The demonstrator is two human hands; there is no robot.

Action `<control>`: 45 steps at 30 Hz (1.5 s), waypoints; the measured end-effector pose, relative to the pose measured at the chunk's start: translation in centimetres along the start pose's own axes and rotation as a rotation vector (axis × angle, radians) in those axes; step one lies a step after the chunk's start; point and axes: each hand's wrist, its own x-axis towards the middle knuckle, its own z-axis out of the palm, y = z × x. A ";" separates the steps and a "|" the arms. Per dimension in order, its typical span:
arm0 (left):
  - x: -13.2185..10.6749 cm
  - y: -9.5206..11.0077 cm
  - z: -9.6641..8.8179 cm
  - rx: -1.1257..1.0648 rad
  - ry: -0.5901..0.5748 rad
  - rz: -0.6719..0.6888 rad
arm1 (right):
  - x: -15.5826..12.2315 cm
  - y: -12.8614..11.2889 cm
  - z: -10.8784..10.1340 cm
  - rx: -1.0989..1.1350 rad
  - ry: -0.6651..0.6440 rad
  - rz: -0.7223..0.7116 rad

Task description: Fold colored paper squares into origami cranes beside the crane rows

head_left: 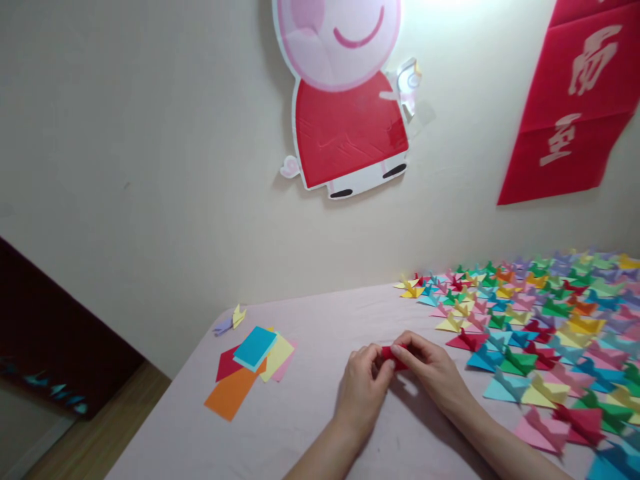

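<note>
A small piece of red paper (387, 353) is held between both hands, just above the pale pink cloth-covered table (320, 413). My left hand (364, 383) pinches its left end, fingers curled round it. My right hand (425, 363) grips the other end, with the thumb pressed on top. The fingers hide much of the paper, so its folds cannot be made out. To the left lies a loose stack of coloured paper sheets (255, 347), blue on top, with an orange sheet (231, 393) at the front.
Many folded paper birds (545, 393) in mixed colours stand in rows over the table's right side. Two folded paper pieces (231, 321), purple and yellow, sit at the back left corner. Behind rises a wall (200, 167) with a cartoon pig cutout (350, 133) and a red banner (565, 120).
</note>
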 end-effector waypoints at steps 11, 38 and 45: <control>-2.2 2.5 -1.3 0.182 -0.028 -0.148 | -0.2 -0.4 0.0 -0.431 -0.083 -0.065; -5.4 0.1 -4.7 0.593 -0.326 0.440 | -1.0 -0.4 -1.2 -0.759 -0.381 -0.148; -4.6 -1.1 -4.4 0.595 -0.347 0.478 | -1.5 -2.7 -2.8 -0.682 -0.523 -0.057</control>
